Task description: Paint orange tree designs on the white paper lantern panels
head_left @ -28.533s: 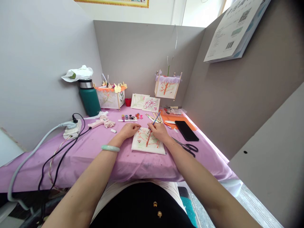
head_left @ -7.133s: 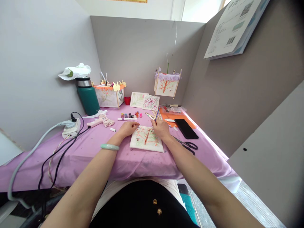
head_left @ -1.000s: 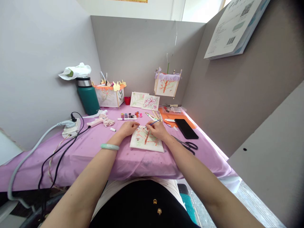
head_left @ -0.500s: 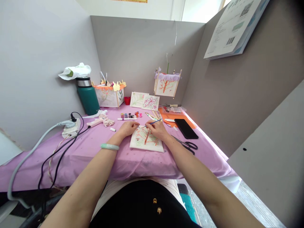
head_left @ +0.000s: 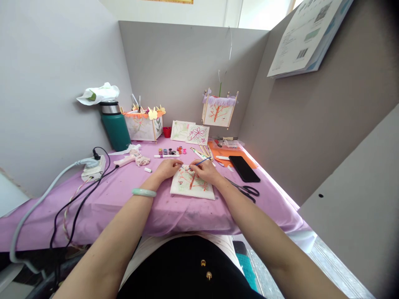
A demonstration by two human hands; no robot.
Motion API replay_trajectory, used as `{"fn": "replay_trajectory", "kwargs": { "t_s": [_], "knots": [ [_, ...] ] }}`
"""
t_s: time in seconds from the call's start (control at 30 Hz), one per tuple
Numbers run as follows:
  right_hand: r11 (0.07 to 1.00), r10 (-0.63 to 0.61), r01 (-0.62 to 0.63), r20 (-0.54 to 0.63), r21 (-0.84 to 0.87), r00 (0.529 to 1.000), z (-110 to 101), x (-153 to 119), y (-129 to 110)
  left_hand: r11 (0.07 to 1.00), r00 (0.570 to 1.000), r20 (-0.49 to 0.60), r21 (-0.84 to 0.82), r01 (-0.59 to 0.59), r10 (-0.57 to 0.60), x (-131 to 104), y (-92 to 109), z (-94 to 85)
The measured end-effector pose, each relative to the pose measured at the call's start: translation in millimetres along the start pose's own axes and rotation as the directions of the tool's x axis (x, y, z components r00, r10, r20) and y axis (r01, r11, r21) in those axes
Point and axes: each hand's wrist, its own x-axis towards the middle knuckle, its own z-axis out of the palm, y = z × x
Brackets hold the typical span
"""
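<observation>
A white sheet with a painted red-brown tree [head_left: 190, 192] lies before me on the pink tablecloth; it looks thick or padded. At its upper left corner is my left hand [head_left: 167, 169], fingers curled together on the edge. My right hand [head_left: 205, 171] rests over the sheet's upper right part and pinches a slim blue paintbrush [head_left: 204, 160]. The brush's tip points down and left to the top of the tree, close to the left fingertips. Behind the hands are small paint pots [head_left: 172, 151] and a purple-labelled marker [head_left: 166, 156].
Black scissors [head_left: 249, 190] and a phone [head_left: 245, 169] lie right. At the left stand a green bottle [head_left: 116, 131] and a power strip [head_left: 93, 168] with cables. A decorated box [head_left: 141, 128], two drawings [head_left: 198, 134] and a hanging lantern [head_left: 219, 113] are at the back.
My right hand has shifted very slightly left with the paintbrush, whose tip is a little lower on the sheet. My left hand and the sheet stay in place.
</observation>
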Motion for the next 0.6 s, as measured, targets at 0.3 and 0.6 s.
{"fn": "replay_trajectory", "kwargs": {
  "t_s": [0.3,0.6],
  "knots": [
    [0.998,-0.035,0.037,-0.064,0.044,0.997,0.0,0.9,0.0,1.000,1.000,-0.004,0.009,-0.021,0.021,0.0,-1.1,0.2],
    [0.994,0.018,-0.022,0.044,0.103,0.999,5.2,-1.2,2.4,1.000,1.000,0.000,0.012,-0.014,0.014,1.1,-2.5,1.7]
  ]
}}
